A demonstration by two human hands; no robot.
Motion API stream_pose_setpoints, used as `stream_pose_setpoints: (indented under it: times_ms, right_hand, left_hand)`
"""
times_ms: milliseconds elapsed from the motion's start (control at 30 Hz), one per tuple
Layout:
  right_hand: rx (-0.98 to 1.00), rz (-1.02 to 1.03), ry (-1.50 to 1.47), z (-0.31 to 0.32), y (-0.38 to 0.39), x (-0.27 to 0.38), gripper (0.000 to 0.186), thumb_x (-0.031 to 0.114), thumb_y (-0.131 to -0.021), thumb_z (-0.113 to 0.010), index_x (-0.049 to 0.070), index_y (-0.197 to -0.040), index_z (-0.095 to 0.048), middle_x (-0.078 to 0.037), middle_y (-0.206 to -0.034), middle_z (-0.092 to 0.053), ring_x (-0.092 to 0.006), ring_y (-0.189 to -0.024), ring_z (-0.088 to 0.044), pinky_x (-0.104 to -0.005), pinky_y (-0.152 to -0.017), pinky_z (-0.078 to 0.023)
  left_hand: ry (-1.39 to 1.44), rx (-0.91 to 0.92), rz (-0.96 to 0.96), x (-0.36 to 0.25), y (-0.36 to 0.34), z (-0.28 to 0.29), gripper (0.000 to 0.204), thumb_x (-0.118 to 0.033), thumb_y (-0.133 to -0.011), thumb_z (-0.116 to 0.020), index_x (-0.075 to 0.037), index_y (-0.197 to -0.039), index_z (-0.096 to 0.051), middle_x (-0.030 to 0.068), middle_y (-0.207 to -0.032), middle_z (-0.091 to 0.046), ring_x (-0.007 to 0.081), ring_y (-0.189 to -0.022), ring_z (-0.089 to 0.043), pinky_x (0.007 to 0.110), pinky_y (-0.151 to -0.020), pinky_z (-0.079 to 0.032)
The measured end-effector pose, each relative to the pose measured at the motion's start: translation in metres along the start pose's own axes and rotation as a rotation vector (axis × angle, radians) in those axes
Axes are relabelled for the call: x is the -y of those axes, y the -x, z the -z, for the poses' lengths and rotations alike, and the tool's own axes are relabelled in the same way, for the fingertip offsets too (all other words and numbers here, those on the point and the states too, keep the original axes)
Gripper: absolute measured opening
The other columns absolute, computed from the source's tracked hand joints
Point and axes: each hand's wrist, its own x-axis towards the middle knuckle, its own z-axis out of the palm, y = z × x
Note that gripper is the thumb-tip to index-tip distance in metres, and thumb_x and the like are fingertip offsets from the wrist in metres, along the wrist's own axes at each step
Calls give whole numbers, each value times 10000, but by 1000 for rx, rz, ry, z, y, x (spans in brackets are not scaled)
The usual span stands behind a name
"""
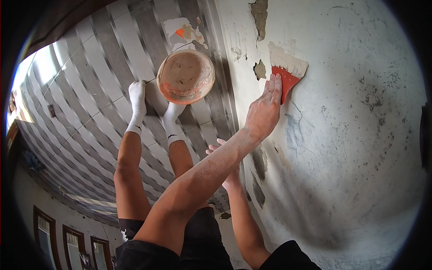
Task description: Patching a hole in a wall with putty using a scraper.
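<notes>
My left arm reaches across to the right, and my left hand (263, 112) is closed on a red putty spreader (286, 82). The spreader's broad edge presses against the white wall (342, 117), and beige putty (288, 62) covers that edge and the wall just above it. Lower down, my right hand (230, 176) is partly hidden behind my left forearm. Its visible fingers are dusty, stretched out and apart, and I see nothing in them. An orange bucket (180, 99), its inside smeared with beige putty, stands on the floor beyond my feet.
Grey-and-white striped tiles (103, 85) cover the floor. Beyond the bucket is a putty-splattered patch (182, 30) with an orange piece. Close to the spreader, the wall has chipped holes (259, 69). My feet in white socks (137, 96) stand near the bucket. Framed windows (73, 245) are at lower left.
</notes>
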Motion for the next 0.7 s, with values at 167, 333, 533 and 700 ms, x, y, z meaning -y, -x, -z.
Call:
stream_pose_setpoints:
  times_ms: [167, 333, 533, 700]
  right_hand:
    - [-101, 60, -72, 7, -5, -1, 530, 270, -961, -559, 44, -1397, -361, -155, -1256, -544, -266, -1146, -563, -400, -982, -457]
    - [-102, 37, -71, 10, -8, -4, 522, 254, -957, -563, 41, -1390, -364, -163, -1261, -535, -274, -1143, -562, -395, -990, -454]
    - [-65, 2, -66, -4, 2, 7, 524, 252, -967, -544, 33, -1399, -342, -167, -1263, -534, -271, -1139, -561, -390, -1011, -441]
    - [-85, -5, -106, 11, -1, -11, 542, 278, -971, -534, 38, -1412, -329, -160, -1273, -532, -269, -1168, -544, -386, -1017, -432]
  left_hand:
    - [50, -8, 128, 0, 5, 15, 660, 10, -858, -510, 16, -1450, -217, 263, -1362, -455, 420, -1033, -599, 446, -808, -546]
    - [25, -22, 119, 4, -9, 17, 678, 12, -849, -513, 19, -1454, -206, 260, -1349, -472, 408, -1024, -608, 435, -814, -545]
    - [-39, 32, -13, 2, 23, 3, 689, 17, -846, -506, 8, -1460, -193, 246, -1395, -431, 404, -1056, -594, 436, -846, -541]
    - [42, -75, 156, 1, -6, 12, 673, 7, -851, -513, 24, -1449, -205, 238, -1327, -504, 411, -943, -629, 443, -773, -550]
